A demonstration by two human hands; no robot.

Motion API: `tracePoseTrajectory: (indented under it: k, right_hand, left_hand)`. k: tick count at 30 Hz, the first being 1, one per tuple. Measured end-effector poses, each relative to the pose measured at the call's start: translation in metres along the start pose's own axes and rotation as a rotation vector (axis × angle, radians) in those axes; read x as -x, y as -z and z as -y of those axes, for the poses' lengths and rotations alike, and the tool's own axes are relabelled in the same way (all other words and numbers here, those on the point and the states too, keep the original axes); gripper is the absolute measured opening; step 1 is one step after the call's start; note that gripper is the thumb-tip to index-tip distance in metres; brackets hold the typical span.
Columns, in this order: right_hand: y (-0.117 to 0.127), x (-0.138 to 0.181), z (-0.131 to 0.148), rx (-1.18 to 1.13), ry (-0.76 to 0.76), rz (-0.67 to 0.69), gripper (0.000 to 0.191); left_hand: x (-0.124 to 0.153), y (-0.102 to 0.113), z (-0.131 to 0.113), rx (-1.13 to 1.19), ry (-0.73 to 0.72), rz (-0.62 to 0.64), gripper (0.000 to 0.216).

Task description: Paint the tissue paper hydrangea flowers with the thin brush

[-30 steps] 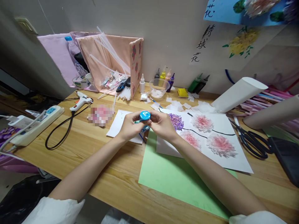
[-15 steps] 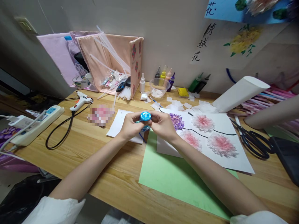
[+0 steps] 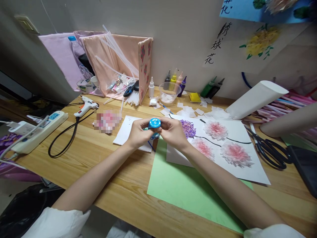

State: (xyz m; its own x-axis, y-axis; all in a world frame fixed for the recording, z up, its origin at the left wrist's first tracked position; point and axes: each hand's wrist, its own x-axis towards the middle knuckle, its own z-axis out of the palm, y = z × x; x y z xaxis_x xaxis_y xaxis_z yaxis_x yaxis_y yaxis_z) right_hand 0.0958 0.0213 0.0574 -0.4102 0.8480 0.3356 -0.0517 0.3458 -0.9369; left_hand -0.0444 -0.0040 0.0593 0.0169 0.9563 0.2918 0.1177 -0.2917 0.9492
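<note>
Both hands meet over the desk, around a small container with a round blue cap that has white print on top. My left hand is closed on its left side, and my right hand is closed on its right side. The thumbs come together just below the cap, so most of the container's body is hidden. Under the hands lie a white pad and a green sheet. To the right, a white sheet bears pink paper flowers, a purple flower and black stem lines.
A glue gun and a power strip are on the left. Behind stand a pink fabric box, paint bottles and a clear bowl. Black scissors, a white roll and a dark phone-like slab are at right.
The view has shifted very slightly. Both hands keep the same hold on the blue-capped container.
</note>
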Motion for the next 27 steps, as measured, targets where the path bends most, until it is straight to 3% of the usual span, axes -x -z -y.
tracePoseTrajectory:
  k: [14, 27]
  right_hand:
    - [0.0012, -0.0005, -0.0015, -0.012, 0.036, 0.020, 0.029]
    - [-0.0014, 0.0000, -0.0013, -0.111, 0.008, 0.028, 0.022]
  left_hand:
    - [0.0004, 0.0008, -0.0049, -0.051, -0.029, -0.007, 0.018]
    - [0.0008, 0.0019, -0.0065, -0.086, -0.042, 0.005, 0.017]
